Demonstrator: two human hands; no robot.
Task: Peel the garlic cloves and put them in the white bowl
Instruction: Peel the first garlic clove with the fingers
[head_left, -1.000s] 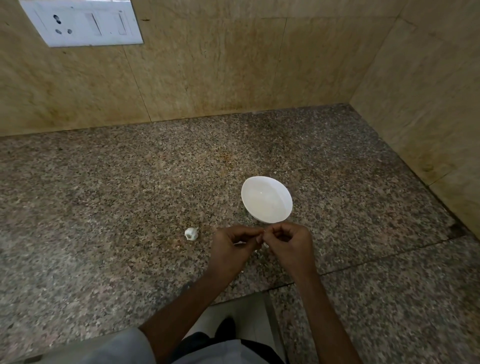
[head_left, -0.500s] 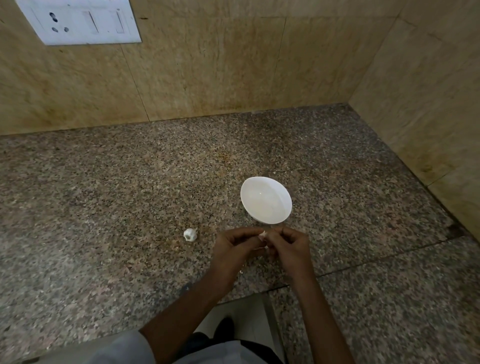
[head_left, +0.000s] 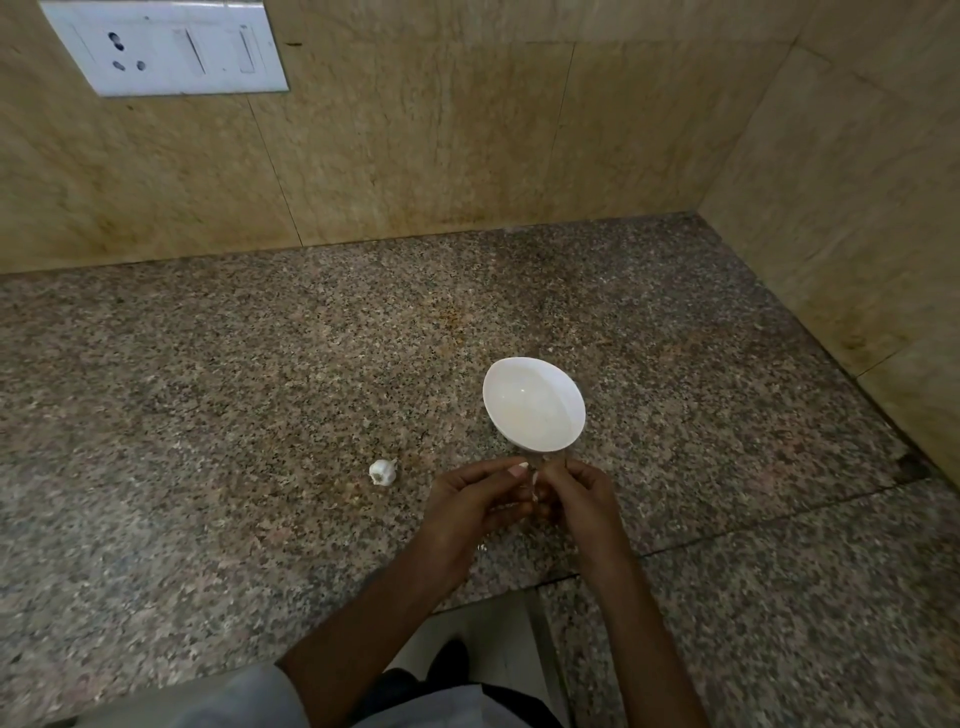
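Note:
A white bowl stands on the speckled granite counter, and nothing shows inside it. Just in front of the bowl my left hand and my right hand meet fingertip to fingertip. Between them they pinch a small garlic clove, of which only a pale sliver shows. To the left of my hands a small white garlic bulb lies on the counter.
Beige stone walls close the counter at the back and on the right. A white switch and socket plate hangs on the back wall at the upper left. The counter's front edge has a notch near my body.
My hands have stayed together in front of the bowl, with the fingers shifting slightly on the clove. The bowl and the bulb have not moved.

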